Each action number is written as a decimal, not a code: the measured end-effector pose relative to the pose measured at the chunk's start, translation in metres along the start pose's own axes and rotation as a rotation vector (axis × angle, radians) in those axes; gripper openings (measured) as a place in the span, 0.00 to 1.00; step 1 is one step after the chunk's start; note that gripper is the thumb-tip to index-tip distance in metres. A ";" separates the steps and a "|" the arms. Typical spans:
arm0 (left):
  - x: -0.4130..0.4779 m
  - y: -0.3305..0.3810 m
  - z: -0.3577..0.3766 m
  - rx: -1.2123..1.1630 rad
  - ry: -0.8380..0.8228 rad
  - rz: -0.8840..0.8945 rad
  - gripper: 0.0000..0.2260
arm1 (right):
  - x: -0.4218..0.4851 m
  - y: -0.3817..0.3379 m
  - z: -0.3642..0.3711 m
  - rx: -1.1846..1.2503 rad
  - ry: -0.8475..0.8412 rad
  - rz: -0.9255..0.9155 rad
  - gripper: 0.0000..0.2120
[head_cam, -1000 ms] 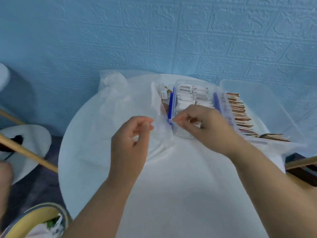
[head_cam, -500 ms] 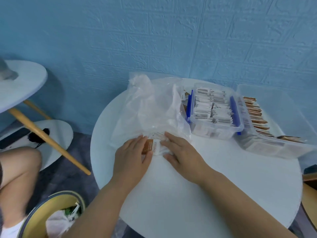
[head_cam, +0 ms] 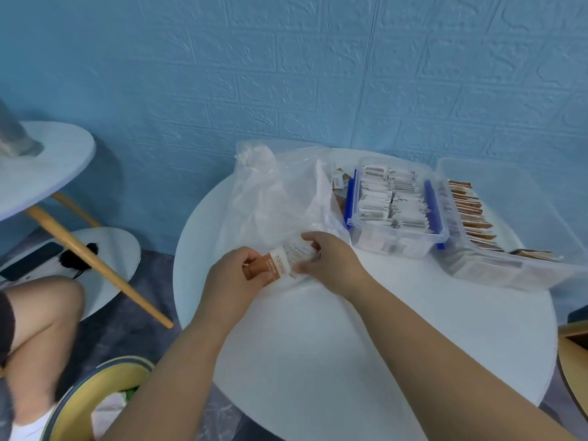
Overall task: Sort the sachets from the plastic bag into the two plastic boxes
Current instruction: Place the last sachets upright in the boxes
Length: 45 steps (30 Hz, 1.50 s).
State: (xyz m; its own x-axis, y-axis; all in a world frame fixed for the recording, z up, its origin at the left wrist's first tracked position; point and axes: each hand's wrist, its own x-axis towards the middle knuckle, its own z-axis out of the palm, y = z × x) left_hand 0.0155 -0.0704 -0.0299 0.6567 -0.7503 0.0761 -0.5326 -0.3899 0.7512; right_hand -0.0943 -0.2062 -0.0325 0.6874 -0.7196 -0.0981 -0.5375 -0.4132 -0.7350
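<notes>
Holding one sachet per hand right now, at about 9 o'clock on the round white table (head_cam: 381, 345). Left hand (head_cam: 234, 281) has its fingers curled round a brown sachet (head_cam: 257, 270) with a white printed end. Right hand (head_cam: 331, 262) pinches a pale sachet (head_cam: 299, 251) just beside it, and the two packets touch. Can't tell if the pale one is under the bag's film or out of it. The clear plastic bag (head_cam: 273, 198) lies crumpled at 11 o'clock, its near edge at the hands. At 1 o'clock sits the blue-latched box (head_cam: 397, 243) packed with white sachets (head_cam: 391, 202). The bigger clear box (head_cam: 509, 186) is right next to it at 3 o'clock, with a row of brown sachets (head_cam: 471, 211).
</notes>
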 end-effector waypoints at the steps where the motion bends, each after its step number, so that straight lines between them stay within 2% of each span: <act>1: -0.001 0.000 -0.001 -0.039 0.022 -0.010 0.06 | 0.000 0.001 -0.002 0.025 0.000 0.000 0.24; 3: -0.003 0.002 -0.002 -0.143 0.078 -0.020 0.04 | -0.005 0.000 -0.007 0.122 0.009 -0.007 0.15; 6: -0.004 0.010 -0.003 -0.347 0.129 -0.053 0.04 | -0.018 -0.003 -0.020 0.461 0.057 0.008 0.04; 8: -0.004 0.021 0.000 -0.479 0.086 -0.056 0.04 | -0.029 -0.003 -0.030 0.626 0.077 0.001 0.05; 11: -0.006 0.043 0.015 -0.592 -0.028 -0.010 0.08 | -0.047 0.004 -0.043 0.747 0.095 -0.008 0.05; 14: -0.008 0.061 0.040 -0.528 -0.084 0.055 0.08 | -0.065 0.019 -0.054 0.823 0.123 0.051 0.06; 18: -0.013 0.081 0.072 -0.424 -0.184 0.151 0.14 | -0.088 0.045 -0.072 0.955 0.175 0.147 0.08; 20: -0.018 0.091 0.087 -0.337 -0.233 0.238 0.16 | -0.098 0.060 -0.080 0.836 0.238 0.167 0.06; 22: -0.021 0.097 0.097 -0.250 -0.255 0.335 0.11 | -0.105 0.070 -0.084 0.607 0.280 0.156 0.04; 24: -0.024 0.101 0.108 -0.181 -0.276 0.437 0.06 | -0.112 0.079 -0.088 0.476 0.285 0.143 0.04; 26: -0.026 0.100 0.117 -0.123 -0.296 0.504 0.07 | -0.117 0.085 -0.091 0.393 0.273 0.133 0.05; 29: -0.026 0.095 0.123 -0.072 -0.334 0.523 0.09 | -0.118 0.091 -0.096 0.250 0.250 0.099 0.06; 32: -0.024 0.092 0.126 -0.037 -0.345 0.528 0.09 | -0.117 0.094 -0.099 0.213 0.206 0.053 0.09; 36: -0.025 0.107 0.125 -0.093 -0.350 0.518 0.06 | -0.120 0.094 -0.115 0.146 0.205 -0.018 0.10; 38: -0.025 0.126 0.125 -0.156 -0.339 0.524 0.11 | -0.122 0.092 -0.136 0.142 0.216 -0.049 0.10; 40: -0.022 0.148 0.130 -0.234 -0.312 0.525 0.14 | -0.124 0.090 -0.163 0.167 0.240 -0.089 0.09; 42: -0.016 0.165 0.140 -0.298 -0.220 0.549 0.13 | -0.125 0.090 -0.195 0.152 0.320 -0.108 0.09; 43: -0.012 0.170 0.147 -0.277 -0.151 0.581 0.10 | -0.124 0.092 -0.212 0.137 0.377 -0.107 0.09; 45: -0.002 0.175 0.163 -0.120 -0.020 0.673 0.14 | -0.117 0.099 -0.243 0.016 0.490 -0.084 0.07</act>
State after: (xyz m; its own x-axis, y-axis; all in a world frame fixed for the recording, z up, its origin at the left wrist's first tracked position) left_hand -0.1660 -0.2238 -0.0057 0.1924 -0.8187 0.5411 -0.7577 0.2265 0.6120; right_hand -0.3464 -0.2986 0.0691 0.4151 -0.8636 0.2861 -0.4798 -0.4750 -0.7377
